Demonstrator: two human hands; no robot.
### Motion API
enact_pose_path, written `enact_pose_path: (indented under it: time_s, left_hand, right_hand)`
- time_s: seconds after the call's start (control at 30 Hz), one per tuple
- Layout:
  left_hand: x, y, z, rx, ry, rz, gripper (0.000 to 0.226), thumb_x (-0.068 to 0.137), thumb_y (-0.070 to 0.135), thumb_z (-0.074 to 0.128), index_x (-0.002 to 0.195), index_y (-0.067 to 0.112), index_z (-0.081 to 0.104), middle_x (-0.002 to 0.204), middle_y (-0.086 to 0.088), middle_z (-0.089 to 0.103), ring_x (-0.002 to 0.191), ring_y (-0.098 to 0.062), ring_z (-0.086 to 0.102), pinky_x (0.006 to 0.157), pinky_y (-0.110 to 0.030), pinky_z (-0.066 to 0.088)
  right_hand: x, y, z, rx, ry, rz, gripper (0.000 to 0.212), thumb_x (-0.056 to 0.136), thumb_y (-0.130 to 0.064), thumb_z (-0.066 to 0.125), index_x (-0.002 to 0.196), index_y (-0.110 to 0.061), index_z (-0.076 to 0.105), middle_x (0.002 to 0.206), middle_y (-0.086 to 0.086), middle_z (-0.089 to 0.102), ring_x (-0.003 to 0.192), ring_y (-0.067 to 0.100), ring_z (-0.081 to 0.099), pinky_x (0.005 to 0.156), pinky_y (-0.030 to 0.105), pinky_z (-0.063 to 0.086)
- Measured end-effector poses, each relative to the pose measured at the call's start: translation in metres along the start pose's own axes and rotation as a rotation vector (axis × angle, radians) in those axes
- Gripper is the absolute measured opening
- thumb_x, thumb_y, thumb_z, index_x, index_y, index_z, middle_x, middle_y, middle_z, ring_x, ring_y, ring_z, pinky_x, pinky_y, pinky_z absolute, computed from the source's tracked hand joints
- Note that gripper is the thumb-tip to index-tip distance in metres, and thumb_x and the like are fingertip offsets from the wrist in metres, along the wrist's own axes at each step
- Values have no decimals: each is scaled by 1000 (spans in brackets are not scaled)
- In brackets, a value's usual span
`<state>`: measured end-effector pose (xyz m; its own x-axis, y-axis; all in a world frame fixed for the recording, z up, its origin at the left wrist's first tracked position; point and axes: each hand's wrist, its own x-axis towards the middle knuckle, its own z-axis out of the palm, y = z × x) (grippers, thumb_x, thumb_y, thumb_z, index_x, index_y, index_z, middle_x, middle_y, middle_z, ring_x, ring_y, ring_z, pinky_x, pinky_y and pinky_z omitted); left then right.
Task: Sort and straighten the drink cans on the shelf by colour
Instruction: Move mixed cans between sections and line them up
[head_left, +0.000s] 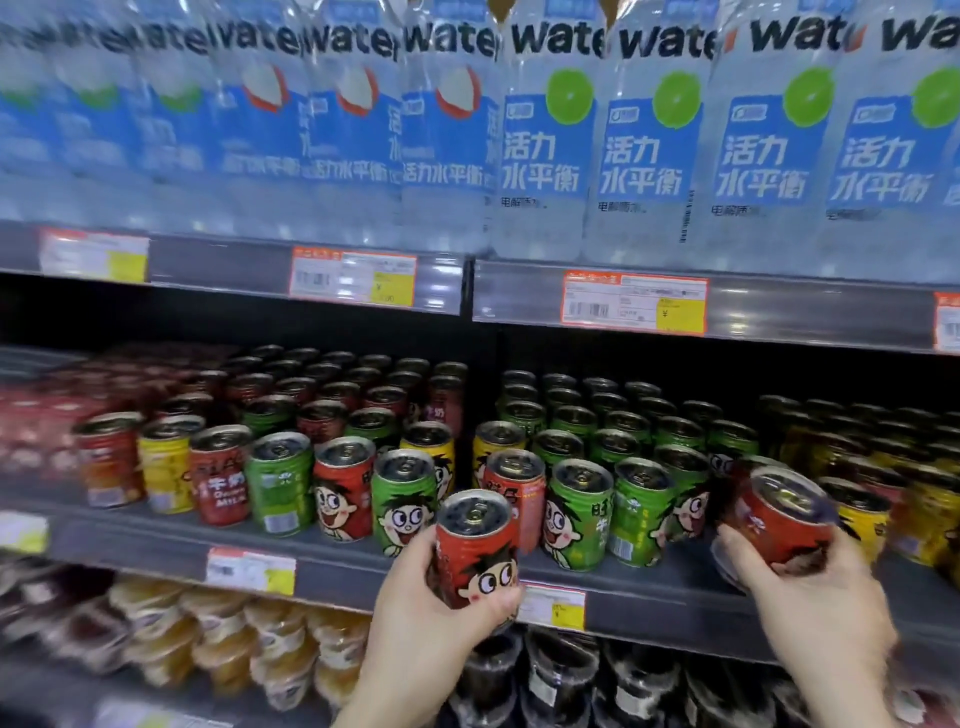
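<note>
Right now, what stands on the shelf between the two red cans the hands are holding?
In the head view, two green cans stand at the shelf front between the left hand's red can and the right hand's red can.

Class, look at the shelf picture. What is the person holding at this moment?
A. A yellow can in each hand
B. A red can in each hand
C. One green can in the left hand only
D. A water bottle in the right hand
B: the left hand grips a red drink can with a cartoon face in front of the shelf edge, and the right hand grips a second, tilted red drink can.
</note>
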<state>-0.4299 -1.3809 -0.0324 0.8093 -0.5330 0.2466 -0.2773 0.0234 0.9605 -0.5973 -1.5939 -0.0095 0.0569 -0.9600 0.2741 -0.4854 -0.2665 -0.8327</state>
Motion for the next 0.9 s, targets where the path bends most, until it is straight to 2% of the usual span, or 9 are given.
enact_pose_path:
  time_s: [0.1, 0.17, 0.3, 0.4, 0.47, 0.57, 0.63, 0.73, 0.9]
  left_hand:
    - [1, -5, -17, -9, 75, -29, 67, 53, 38, 90, 112, 37, 58, 97, 19, 71, 89, 4, 65, 77, -17, 51]
    - [-1, -6, -36, 8, 126, -41, 66, 52, 41, 89, 109, 42, 57, 100, 19, 70, 91, 4, 64, 81, -21, 52]
    - [-6, -11, -89, 43, 202, -31, 57, 59, 25, 89, 107, 34, 60, 91, 19, 71, 81, 6, 65, 66, -9, 49]
    - [-4, -18, -139, 78, 261, -23, 54, 58, 26, 90, 104, 34, 62, 89, 20, 71, 81, 7, 65, 68, -11, 49]
    - [1, -28, -178, 88, 275, -32, 52, 58, 25, 89, 102, 33, 63, 89, 20, 72, 81, 5, 66, 66, -11, 49]
    - [18, -43, -242, 122, 299, -44, 55, 56, 35, 89, 104, 36, 61, 94, 17, 71, 87, 2, 65, 75, -21, 50]
    - [33, -50, -281, 142, 300, -42, 58, 55, 39, 88, 106, 36, 61, 96, 16, 70, 90, -2, 64, 78, -27, 49]
    - [49, -57, -319, 146, 271, -48, 56, 58, 34, 88, 107, 32, 60, 95, 12, 70, 87, -1, 64, 71, -22, 46]
    - [69, -64, -351, 105, 185, -46, 64, 58, 27, 88, 114, 25, 59, 95, 9, 71, 84, -2, 65, 65, -17, 44]
  right_hand:
    - [-28, -37, 1, 38, -135, -171, 104, 40, -81, 70, 124, -24, 50, 117, 7, 60, 115, 33, 51, 99, 55, 41]
    - [-54, -63, 11, 103, -290, -259, 95, 45, -72, 78, 124, -26, 51, 118, 5, 59, 113, 27, 51, 97, 47, 43]
    - [-112, -101, 51, 259, -590, -348, 76, 52, -57, 82, 119, -33, 54, 111, -8, 61, 104, 14, 54, 84, 32, 42]
    - [-157, -127, 92, 309, -723, -403, 53, 54, -51, 84, 99, -44, 56, 102, -23, 61, 97, -1, 55, 74, 17, 40]
    - [-185, -143, 119, 340, -780, -415, 50, 54, -49, 85, 94, -48, 55, 99, -26, 62, 92, -9, 56, 70, 9, 40]
    - [-228, -166, 159, 392, -793, -396, 59, 52, -47, 86, 104, -43, 58, 100, -26, 65, 90, -14, 58, 66, 4, 44]
    - [-252, -183, 183, 402, -785, -364, 55, 53, -45, 87, 99, -44, 56, 97, -28, 63, 89, -16, 56, 64, 1, 42]
    - [-278, -203, 209, 376, -756, -346, 55, 55, -47, 86, 99, -46, 52, 96, -33, 57, 87, -23, 51, 63, 0, 39]
    - [-291, -216, 226, 293, -575, -253, 74, 55, -58, 80, 119, -41, 48, 106, -25, 59, 95, -6, 54, 72, 13, 39]
